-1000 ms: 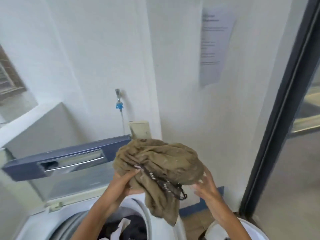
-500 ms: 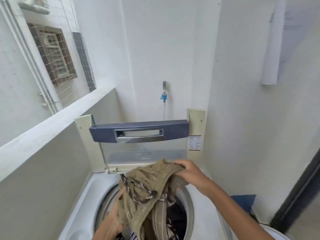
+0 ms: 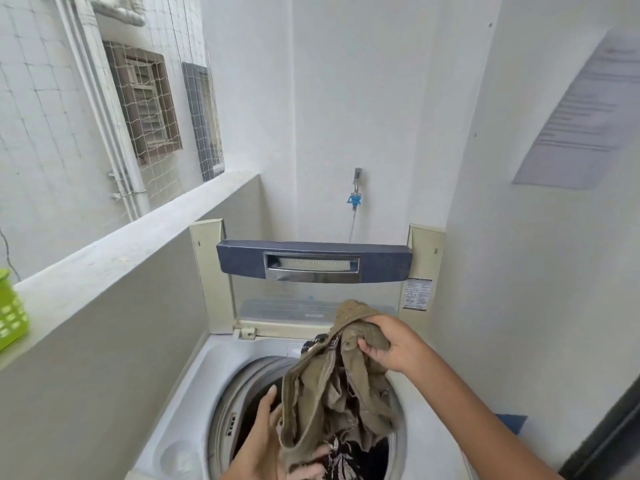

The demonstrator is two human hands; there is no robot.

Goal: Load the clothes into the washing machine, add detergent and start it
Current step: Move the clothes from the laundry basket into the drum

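Head view, one item in handling: olive-brown garment (image 3: 332, 393), crumpled, held over the open drum (image 3: 242, 403) of a top-loading washing machine (image 3: 194, 410). Right hand (image 3: 384, 342) closed around the garment's upper bunch, fingers curled into the cloth. Left hand (image 3: 263, 441) lower and to the left, thumb raised, palm against the garment's lower folds; how tightly it grips cannot be told. Beneath both hands, inside the drum: dark patterned clothes (image 3: 339, 459). Beyond the right hand: raised lid (image 3: 311, 261), blue-grey with a chrome handle recess. Far left of the left hand, on the ledge (image 3: 104, 258): green basket (image 3: 10, 310).
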